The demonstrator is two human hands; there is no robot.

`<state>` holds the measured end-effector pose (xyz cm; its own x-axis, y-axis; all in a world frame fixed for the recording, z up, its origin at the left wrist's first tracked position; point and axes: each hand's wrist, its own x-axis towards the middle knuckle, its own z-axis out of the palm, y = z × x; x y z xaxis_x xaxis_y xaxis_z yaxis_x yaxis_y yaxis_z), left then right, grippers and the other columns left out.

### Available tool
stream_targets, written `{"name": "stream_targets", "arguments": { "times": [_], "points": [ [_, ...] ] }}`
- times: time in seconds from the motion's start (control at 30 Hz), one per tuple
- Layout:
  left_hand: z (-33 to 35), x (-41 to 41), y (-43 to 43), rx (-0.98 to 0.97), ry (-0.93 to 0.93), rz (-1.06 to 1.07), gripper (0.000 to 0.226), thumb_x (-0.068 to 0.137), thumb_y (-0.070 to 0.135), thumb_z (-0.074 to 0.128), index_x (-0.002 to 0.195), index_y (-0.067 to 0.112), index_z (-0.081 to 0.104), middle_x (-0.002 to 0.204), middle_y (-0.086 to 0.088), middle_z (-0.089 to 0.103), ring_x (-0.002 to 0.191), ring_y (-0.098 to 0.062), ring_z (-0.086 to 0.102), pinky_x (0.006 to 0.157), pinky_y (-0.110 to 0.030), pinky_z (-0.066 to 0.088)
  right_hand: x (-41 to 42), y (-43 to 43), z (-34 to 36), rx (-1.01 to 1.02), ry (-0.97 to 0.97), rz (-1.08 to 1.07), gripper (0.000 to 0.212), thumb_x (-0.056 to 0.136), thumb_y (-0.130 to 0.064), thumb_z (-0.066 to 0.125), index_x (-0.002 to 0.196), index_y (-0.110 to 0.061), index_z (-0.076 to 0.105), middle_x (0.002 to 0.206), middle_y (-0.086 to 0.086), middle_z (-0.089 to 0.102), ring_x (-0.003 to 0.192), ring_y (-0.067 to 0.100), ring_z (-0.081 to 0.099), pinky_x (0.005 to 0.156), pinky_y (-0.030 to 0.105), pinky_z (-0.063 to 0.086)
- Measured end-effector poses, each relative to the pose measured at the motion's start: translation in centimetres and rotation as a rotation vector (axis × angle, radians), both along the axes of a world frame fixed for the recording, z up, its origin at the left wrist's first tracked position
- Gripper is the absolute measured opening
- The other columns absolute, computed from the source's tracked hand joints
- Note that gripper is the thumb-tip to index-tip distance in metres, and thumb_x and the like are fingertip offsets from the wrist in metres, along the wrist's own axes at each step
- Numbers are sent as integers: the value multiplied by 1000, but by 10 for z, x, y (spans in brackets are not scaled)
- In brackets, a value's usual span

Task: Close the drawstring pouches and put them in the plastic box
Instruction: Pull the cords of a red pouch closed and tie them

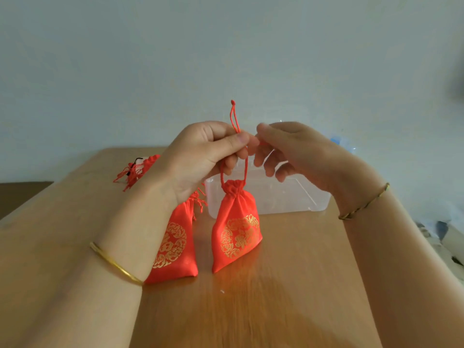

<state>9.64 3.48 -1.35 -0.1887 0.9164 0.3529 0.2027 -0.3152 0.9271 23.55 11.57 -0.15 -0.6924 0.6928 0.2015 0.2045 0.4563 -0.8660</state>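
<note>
Both forearms were raised over the bench point(276, 310) and brought together at mid-frame, so that the hands met above the work. The left hand point(206, 151) was turned palm toward the camera, with the thumb laid across the curled forefinger. Its grip was clenched on the red drawstring point(246, 169), which was pinched at that point. A doubled loop of cord stood up above the fingers and ended in a small knot point(233, 102). The right hand point(286, 149) was held just beside the left, its fingers loosely bent and pointed downward and its forefinger and thumb brought up to the cord. A smear of red was seen at those fingertips, but whether this grip was closed on the cord or released could not be told through the blur. A gold bangle point(115, 264) was worn on the left forearm and a thin bracelet point(364, 203) on the right wrist. The pouch point(237, 234) was hung from the drawstring below the left hand. It was of shiny red cloth printed with a round gold emblem, its mouth was gathered tightly shut, and its body was tilted. Its lower corner was at or just above the bench, and contact could not be determined. The translucent plastic box point(301, 194) was set on the bench directly behind the pouch. A second pouch point(173, 249) of the same pattern was laid on the bench just to the left, partly hidden by the left forearm. Further pouches point(135, 169) were heaped at the far left of the bench.
</note>
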Motion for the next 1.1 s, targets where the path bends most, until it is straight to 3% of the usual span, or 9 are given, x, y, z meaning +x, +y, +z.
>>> {"name": "stream_targets", "arguments": {
  "times": [0.2,0.33,0.47,0.6,0.73,0.83,0.93,1.1],
  "points": [
    [-4,-2,3,-7,-114,29,16,89,9,54,85,13,68,61,6,65,53,-3,55,52,-13,47,3,5,1,-37,46,41,31,95,-17,45,67,-12,54,60,2,49,46,11,42,44,21,37],
    [-5,0,4,-17,-156,37,14,86,3,55,84,10,68,66,2,69,58,-4,62,56,-15,52,12,2,5,-10,-130,179,29,93,-18,49,67,-10,58,59,3,53,46,11,47,44,20,39],
    [-5,-2,2,4,-35,45,20,81,-5,59,83,13,67,67,3,67,61,-6,62,58,-16,51,14,0,7,59,-285,118,31,95,-27,48,82,-5,66,75,10,66,61,17,61,52,24,50],
    [0,0,-4,124,279,-8,31,79,-6,63,93,22,67,76,-1,66,71,-12,62,69,-19,52,9,5,5,133,-68,13,24,96,-17,47,92,-4,67,89,12,69,74,17,65,60,25,54],
    [1,5,-3,292,579,135,38,78,-3,64,100,28,65,86,-10,65,75,-11,63,72,-16,48,7,6,-3,-9,-22,237,19,94,-7,47,95,-5,65,89,10,70,78,18,65,66,29,54],
    [-2,8,-3,396,637,215,40,79,-2,63,104,29,62,80,3,65,77,-6,61,78,-15,48,10,7,-9,-117,-18,327,16,90,-10,51,90,-9,67,88,4,70,79,15,63,65,25,49],
    [-3,8,-1,445,631,266,41,80,-1,62,108,28,60,80,4,66,77,-4,61,79,-11,45,13,5,-11,-180,33,353,16,85,-17,56,91,-9,68,91,4,71,83,15,64,64,22,47],
    [-9,12,-6,420,571,331,33,78,3,66,106,21,67,82,3,69,79,-2,64,80,-12,47,16,-5,-20,-220,125,214,15,91,-15,51,81,-12,62,86,5,70,76,15,65,62,23,47]
  ]
}}
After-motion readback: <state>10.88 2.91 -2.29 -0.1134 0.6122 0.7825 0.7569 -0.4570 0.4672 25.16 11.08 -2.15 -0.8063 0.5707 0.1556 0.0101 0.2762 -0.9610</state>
